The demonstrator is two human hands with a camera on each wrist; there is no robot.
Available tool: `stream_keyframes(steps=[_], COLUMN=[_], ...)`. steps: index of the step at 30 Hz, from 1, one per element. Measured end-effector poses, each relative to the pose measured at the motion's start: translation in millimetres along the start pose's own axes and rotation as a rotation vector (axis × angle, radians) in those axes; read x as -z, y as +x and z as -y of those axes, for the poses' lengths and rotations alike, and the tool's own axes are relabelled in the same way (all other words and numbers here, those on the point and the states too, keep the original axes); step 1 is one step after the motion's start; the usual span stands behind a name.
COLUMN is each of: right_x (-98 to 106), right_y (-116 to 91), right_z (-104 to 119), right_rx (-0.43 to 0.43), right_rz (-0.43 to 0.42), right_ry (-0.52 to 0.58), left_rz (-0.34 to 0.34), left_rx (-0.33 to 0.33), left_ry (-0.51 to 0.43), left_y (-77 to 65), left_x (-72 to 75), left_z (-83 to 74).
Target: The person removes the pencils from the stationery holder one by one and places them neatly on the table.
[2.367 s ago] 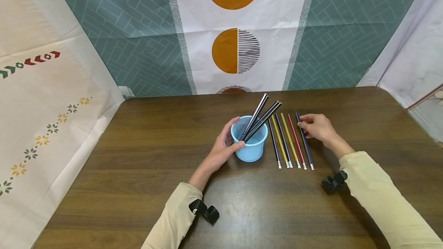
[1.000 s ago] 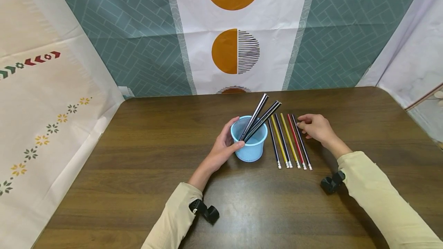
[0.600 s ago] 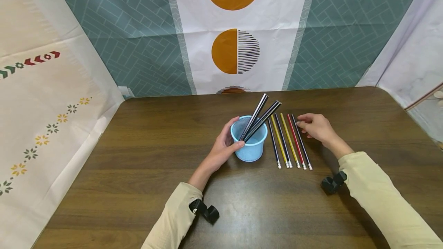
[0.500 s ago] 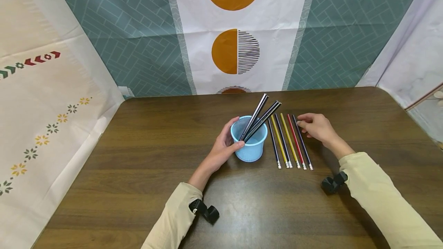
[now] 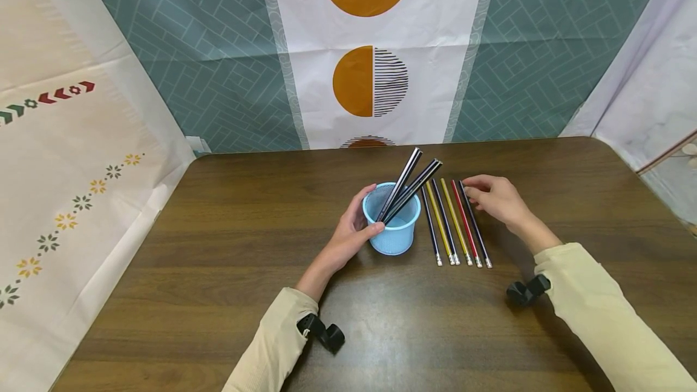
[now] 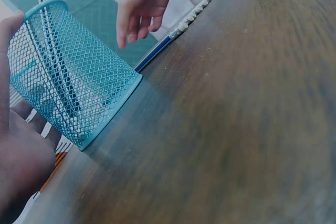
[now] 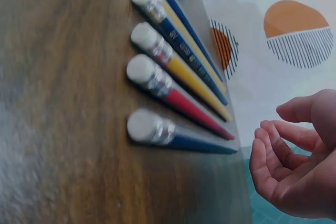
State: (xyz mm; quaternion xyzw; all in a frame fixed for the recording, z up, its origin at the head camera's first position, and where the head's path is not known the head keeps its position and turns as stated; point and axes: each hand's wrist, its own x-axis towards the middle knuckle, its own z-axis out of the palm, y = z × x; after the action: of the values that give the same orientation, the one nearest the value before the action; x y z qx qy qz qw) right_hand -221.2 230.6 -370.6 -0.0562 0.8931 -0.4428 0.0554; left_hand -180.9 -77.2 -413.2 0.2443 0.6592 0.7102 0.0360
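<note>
My left hand (image 5: 351, 231) grips a light blue mesh pencil cup (image 5: 393, 241), thumb at the front rim and fingers round its left side. Several dark striped pencils (image 5: 412, 192) lean to the right in it. Beside the cup lies a row of several pencils, eraser ends toward me: dark blue, yellow, dark blue, yellow, a red pencil (image 5: 466, 222) and a dark blue pencil (image 5: 476, 228) at the right end. My right hand (image 5: 498, 198) is at the far tip of that last pencil. In the right wrist view its fingers (image 7: 265, 166) are loosely bent with nothing between them.
A brown wooden table (image 5: 245, 228) bears everything. Behind its far edge hangs a teal and white cloth (image 5: 425, 5) with orange circles. A patterned cream cloth (image 5: 65, 156) hangs on the left. Black wrist cameras sit on both sleeves.
The rightmost dark blue pencil, pinched by my right hand earlier, has shifted left beside the red one and been let go. That hand has moved slightly toward the far edge. My left hand stays put.
</note>
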Motion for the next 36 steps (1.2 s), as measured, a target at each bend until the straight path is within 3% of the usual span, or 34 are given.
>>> stream_keyframes(steps=[22, 36], right_x=[-12, -26], right_y=[-12, -14], right_z=[38, 58], right_rx=[0.104, 0.16], right_rz=[0.076, 0.099], right_ry=[0.124, 0.274], left_rz=[-0.006, 0.001], left_rx=[0.003, 0.001], left_ry=[0.009, -0.009], left_y=[0.2, 0.6], left_x=[-0.1, 0.0], left_z=[-0.8, 0.5])
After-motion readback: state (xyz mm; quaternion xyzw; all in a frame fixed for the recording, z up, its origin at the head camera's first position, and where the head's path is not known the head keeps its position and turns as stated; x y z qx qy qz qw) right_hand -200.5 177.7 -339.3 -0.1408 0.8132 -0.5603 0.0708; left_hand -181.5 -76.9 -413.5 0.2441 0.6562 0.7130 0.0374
